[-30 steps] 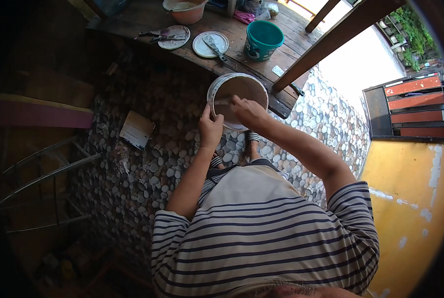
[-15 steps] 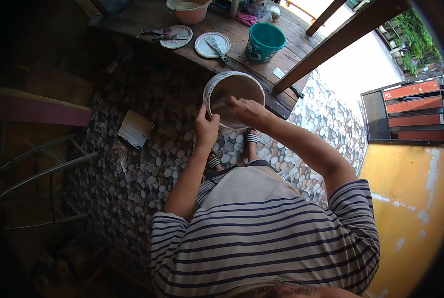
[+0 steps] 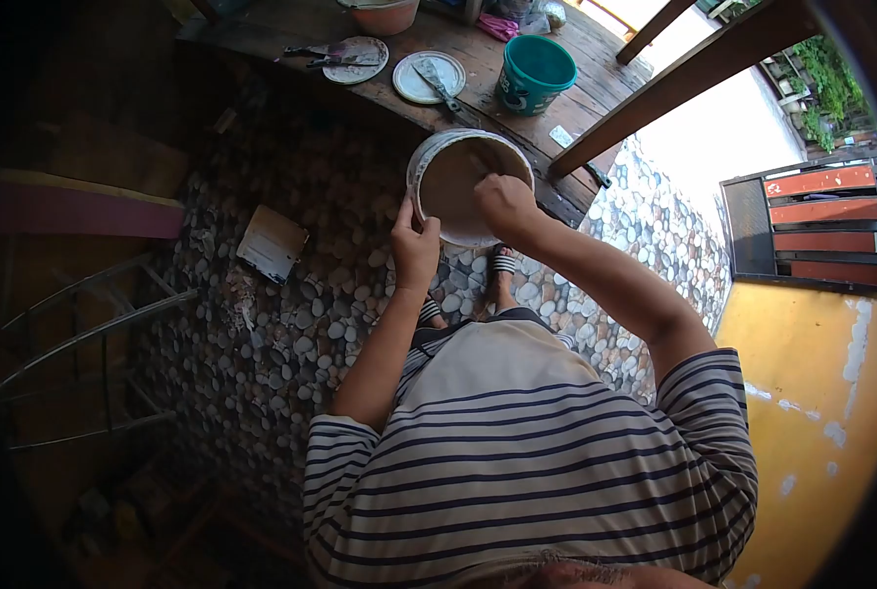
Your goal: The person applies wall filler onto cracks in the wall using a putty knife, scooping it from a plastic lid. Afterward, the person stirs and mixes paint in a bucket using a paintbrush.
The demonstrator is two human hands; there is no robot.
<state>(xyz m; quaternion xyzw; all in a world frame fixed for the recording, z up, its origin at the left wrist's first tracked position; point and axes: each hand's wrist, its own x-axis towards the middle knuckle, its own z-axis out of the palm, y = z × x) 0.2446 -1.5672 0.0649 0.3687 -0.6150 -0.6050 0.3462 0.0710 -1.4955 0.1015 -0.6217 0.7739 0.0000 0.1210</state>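
A white bucket (image 3: pixel 421 187), its rim and outside smeared with dried material, is tilted with its mouth facing me. My left hand (image 3: pixel 417 247) grips it at the left, thumb at the rim and fingers along the outer wall. My right hand (image 3: pixel 507 206) reaches into the mouth, closed in a fist around a thin tool (image 3: pixel 482 162). Most of that tool is hidden by the hand and the shadow, so its kind is not clear. Brownish-grey material seems to coat the bucket's inside.
On the wooden table (image 3: pixel 596 108) are a green bucket (image 3: pixel 537 74), a white lid (image 3: pixel 429 77) with a putty knife (image 3: pixel 437 83), another lid (image 3: pixel 356 67) bearing scrapers, and an orange tub (image 3: pixel 384 18). A wooden post (image 3: pixel 655 98) rises at right. A box (image 3: pixel 272 243) lies on the pebble-patterned floor.
My right hand has moved slightly right inside the bucket, and the tool now points up and away instead of left. My left hand keeps its grip. The view has shifted a little.
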